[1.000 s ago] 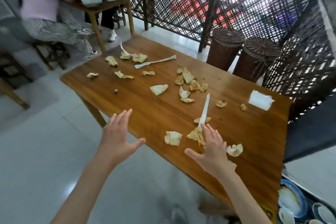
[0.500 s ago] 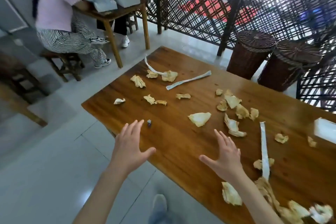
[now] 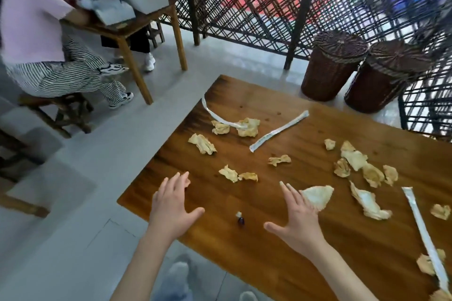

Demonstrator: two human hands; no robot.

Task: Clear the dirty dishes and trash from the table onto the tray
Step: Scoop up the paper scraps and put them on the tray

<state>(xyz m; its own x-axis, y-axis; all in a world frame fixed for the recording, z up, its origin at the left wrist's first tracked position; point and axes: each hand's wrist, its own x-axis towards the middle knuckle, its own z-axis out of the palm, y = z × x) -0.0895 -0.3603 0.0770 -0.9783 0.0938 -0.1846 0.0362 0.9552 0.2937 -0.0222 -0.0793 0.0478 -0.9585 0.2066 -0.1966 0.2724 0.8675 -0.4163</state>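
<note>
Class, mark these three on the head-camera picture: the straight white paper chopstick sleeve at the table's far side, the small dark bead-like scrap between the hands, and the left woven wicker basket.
straight white paper chopstick sleeve (image 3: 278, 134), head view, mid-length.
small dark bead-like scrap (image 3: 240, 220), head view, its dark body.
left woven wicker basket (image 3: 327, 76), head view, its side wall.

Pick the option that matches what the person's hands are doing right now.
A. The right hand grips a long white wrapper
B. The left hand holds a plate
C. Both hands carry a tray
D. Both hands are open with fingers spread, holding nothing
D: the left hand and the right hand are both spread open above the near part of the wooden table, with nothing in either; the crumpled napkins and long white wrappers lie loose on it.
</note>
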